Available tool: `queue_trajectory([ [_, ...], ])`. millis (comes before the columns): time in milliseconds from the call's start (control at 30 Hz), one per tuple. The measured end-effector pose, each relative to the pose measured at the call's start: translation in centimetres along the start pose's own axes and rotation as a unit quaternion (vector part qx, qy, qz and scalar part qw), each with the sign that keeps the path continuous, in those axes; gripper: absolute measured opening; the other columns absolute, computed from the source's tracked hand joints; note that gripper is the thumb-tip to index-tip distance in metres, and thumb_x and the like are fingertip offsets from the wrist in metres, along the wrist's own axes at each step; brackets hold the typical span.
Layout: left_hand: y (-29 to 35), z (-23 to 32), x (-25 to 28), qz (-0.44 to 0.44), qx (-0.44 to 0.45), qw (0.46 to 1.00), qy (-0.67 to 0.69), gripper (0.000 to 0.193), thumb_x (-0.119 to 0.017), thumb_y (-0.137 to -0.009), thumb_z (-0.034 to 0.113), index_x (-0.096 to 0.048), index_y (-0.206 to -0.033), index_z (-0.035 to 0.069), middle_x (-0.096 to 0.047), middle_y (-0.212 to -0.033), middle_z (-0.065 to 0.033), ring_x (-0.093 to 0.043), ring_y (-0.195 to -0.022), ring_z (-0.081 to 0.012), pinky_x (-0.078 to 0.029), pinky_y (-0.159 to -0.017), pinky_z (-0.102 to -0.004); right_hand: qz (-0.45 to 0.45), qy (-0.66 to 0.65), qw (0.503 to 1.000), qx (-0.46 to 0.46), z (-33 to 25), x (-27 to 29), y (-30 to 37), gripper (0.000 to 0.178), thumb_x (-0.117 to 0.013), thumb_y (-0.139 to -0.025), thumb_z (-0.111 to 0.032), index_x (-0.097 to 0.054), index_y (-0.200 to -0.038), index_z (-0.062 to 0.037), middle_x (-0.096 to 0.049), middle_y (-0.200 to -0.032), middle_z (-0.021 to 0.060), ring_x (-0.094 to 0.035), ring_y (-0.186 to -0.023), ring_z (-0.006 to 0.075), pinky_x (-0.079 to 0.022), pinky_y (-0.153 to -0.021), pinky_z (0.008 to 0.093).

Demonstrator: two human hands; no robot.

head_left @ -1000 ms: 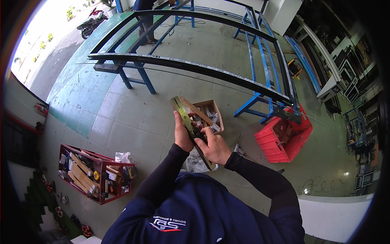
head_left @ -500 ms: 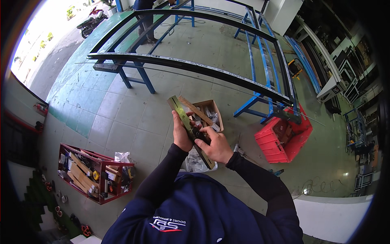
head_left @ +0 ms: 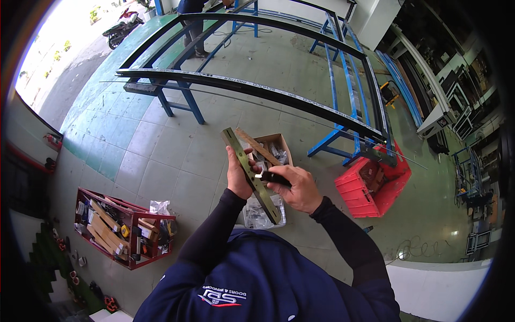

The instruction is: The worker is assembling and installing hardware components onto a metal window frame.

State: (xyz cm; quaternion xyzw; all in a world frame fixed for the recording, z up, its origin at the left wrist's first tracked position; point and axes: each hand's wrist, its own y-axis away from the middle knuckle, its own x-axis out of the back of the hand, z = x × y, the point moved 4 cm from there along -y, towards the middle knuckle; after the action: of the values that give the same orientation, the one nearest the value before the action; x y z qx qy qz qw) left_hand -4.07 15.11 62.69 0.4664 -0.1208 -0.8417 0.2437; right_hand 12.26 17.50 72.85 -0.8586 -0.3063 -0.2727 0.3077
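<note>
A long, flat, slotted metal bar (head_left: 265, 199) with a yellowish-green finish slants in front of my chest. My left hand (head_left: 240, 176) is closed around its middle, fingers wrapped under it. In my right hand (head_left: 303, 191) is a short black piece (head_left: 277, 178) with a bright silvery end, pinched between thumb and fingers. That silvery end points at the bar beside my left fingers; whether they touch I cannot tell. Beyond my hands stands a cardboard box (head_left: 288, 147) of small bagged parts, a brown strip (head_left: 248, 140) lying across it. A pale tray (head_left: 279, 217) of plastic bags sits beneath the bar.
A large black frame (head_left: 257, 92) rests on blue trestles (head_left: 193, 107) ahead. At the left is a red metal carrier (head_left: 134, 264) with tools and wooden pieces; at the right, a red crate (head_left: 354, 196). Another person (head_left: 192, 32) stands at the far side.
My right hand has drawn back rightward from the bar, and the black piece with its silvery end now shows clearly in it. My left hand still holds the bar in about the same place.
</note>
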Motion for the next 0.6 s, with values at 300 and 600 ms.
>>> queue_trajectory([
  [300,0.0,-0.9,-2.6,-0.163,0.101,0.981,0.006,0.074,-0.04,-0.096,0.073,-0.052,-0.121,0.004,-0.053,-0.077,-0.0032,-0.052,-0.067,-0.0142,-0.049,-0.061,-0.0301,-0.19,0.261,0.889,0.324,-2.0,2.9,-4.0,0.041,-0.066,-0.081,-0.009,-0.07,-0.114,-0.032,-0.063,-0.105,-0.0033,-0.06,-0.108,0.0177,-0.034,-0.115,0.0542],
  [600,0.8,-0.1,-4.3,-0.269,0.18,0.944,0.063,0.069,-0.034,-0.098,0.073,-0.052,-0.124,0.011,-0.062,-0.111,-0.0053,-0.066,-0.099,-0.0196,-0.059,-0.078,-0.0404,-0.276,0.239,0.846,0.387,-4.2,3.2,-5.7,0.033,-0.067,-0.08,-0.012,-0.069,-0.11,-0.027,-0.064,-0.112,0.0002,-0.058,-0.122,0.0195,-0.032,-0.118,0.0558],
])
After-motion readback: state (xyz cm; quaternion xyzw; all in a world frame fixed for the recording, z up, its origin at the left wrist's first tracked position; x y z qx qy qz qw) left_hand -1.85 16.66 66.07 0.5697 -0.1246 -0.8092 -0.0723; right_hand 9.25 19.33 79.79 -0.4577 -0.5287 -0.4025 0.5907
